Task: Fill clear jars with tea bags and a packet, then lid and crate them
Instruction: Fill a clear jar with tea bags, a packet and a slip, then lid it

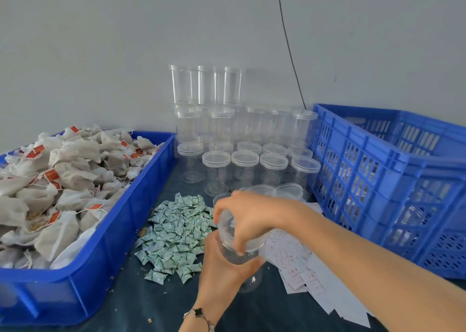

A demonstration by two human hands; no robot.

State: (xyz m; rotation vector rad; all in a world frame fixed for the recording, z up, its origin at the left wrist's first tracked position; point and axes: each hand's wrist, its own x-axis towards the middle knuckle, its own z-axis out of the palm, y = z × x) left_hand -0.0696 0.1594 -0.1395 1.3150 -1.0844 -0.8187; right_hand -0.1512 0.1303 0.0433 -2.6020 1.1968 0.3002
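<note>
Beside the shallow blue plastic tray of white tea bags [63, 180], my left hand [222, 263] is clamping the clear plastic jar [239, 256] above the worktop while my right hand [249, 218] is gripping its clear lid [227, 220]; keeping the jar steady should prevent slipping.

left hand [222, 263]: grip curled round jar body | right hand [248, 218]: grip curled over lid
</note>
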